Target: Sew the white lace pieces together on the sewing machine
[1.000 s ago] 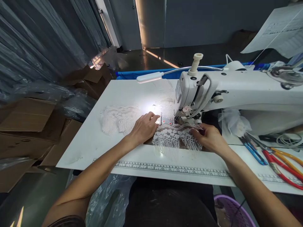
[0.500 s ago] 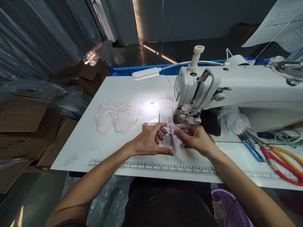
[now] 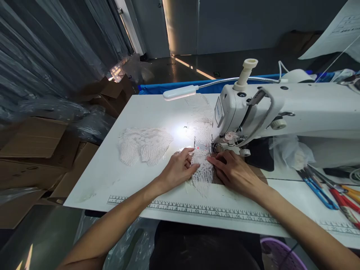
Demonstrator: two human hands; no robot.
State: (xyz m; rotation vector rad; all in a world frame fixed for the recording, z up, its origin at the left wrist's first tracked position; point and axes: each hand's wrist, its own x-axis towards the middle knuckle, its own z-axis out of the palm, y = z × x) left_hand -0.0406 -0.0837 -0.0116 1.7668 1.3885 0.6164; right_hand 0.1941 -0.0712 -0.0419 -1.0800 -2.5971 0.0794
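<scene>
A piece of white lace (image 3: pixel 203 174) lies flat just in front of the presser foot of the white sewing machine (image 3: pixel 250 108). My left hand (image 3: pixel 178 167) pinches its left edge between thumb and fingers. On the opposite edge, the fingertips of my right hand (image 3: pixel 233 170) are closed on the lace, close under the needle area. Behind the foot more lace (image 3: pixel 201 129) spreads over the table. Another lace piece (image 3: pixel 144 144), with two scalloped lobes, rests apart to the left.
A lamp (image 3: pixel 180 93) on a bendable neck lights the white table (image 3: pixel 95 176). Blue-handled snips (image 3: pixel 317 191) and red-handled scissors (image 3: pixel 344 204) lie at the right, near a clear plastic bag (image 3: pixel 294 152). Cardboard boxes (image 3: pixel 30 138) stand left of the table; a purple basket (image 3: pixel 281 251) sits below.
The lace was bunched in my right hand and is now laid flat at the foot. My left hand has closed from spread fingers onto its edge. The view has shifted slightly.
</scene>
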